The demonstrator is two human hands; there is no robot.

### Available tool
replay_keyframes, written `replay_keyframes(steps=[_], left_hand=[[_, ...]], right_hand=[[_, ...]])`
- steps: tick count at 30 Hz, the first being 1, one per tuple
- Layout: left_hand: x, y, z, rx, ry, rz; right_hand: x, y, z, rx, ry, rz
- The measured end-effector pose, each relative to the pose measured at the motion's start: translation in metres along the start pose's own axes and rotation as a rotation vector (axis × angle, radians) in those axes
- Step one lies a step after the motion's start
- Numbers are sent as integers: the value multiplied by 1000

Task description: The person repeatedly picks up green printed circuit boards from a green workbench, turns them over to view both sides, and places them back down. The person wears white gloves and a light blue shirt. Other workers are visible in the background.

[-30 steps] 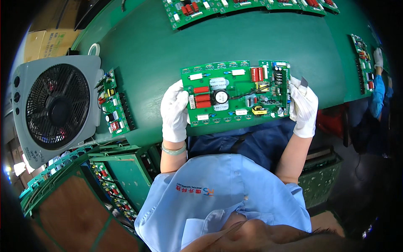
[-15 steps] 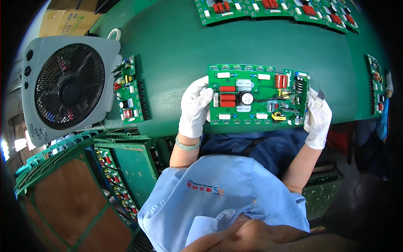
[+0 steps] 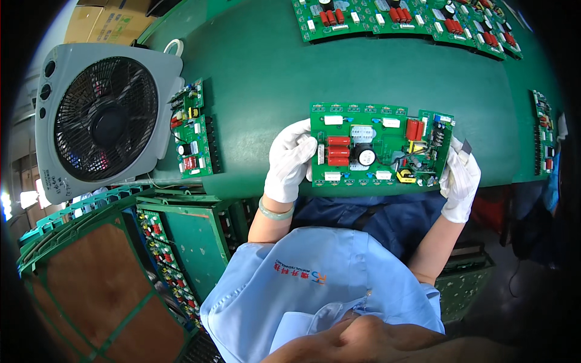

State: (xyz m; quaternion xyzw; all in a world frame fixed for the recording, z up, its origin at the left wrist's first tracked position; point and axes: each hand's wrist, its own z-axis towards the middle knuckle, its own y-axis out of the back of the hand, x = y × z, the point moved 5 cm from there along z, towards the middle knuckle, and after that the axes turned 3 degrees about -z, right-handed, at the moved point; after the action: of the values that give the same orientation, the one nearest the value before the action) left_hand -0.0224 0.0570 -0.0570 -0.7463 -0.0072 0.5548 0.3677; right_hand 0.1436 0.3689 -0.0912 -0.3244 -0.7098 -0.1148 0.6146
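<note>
A green circuit board (image 3: 378, 136) is held level between both hands, above the near edge of the table. It carries red cylindrical parts, white blocks, a round black capacitor with a white top, and a smaller board section at its right end. My left hand (image 3: 290, 158), in a white glove, is closed on the board's left edge. At the right end, my right hand (image 3: 461, 181), also gloved in white, grips the edge. A small dark flat piece (image 3: 466, 146) sticks up from the right hand's fingers; its kind cannot be made out.
Several similar boards (image 3: 399, 17) lie along the table's far side. Another assembled board (image 3: 196, 142) stands beside the grey box fan (image 3: 109, 121) on the left; one more (image 3: 543, 133) is at the right. Below left is a green rack (image 3: 200, 227) holding boards.
The board has moved slightly toward me and to the right, with both hands still on it. The whole view has shifted a little.
</note>
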Motion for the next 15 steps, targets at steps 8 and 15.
replay_keyframes(steps=[8, 15], left_hand=[[1, 3, -4, 22, -11, -2], [0, 0, -2, 29, 11, 7]], right_hand=[[3, -3, -2, -21, -12, 15], [1, -3, -1, -51, -16, 41]])
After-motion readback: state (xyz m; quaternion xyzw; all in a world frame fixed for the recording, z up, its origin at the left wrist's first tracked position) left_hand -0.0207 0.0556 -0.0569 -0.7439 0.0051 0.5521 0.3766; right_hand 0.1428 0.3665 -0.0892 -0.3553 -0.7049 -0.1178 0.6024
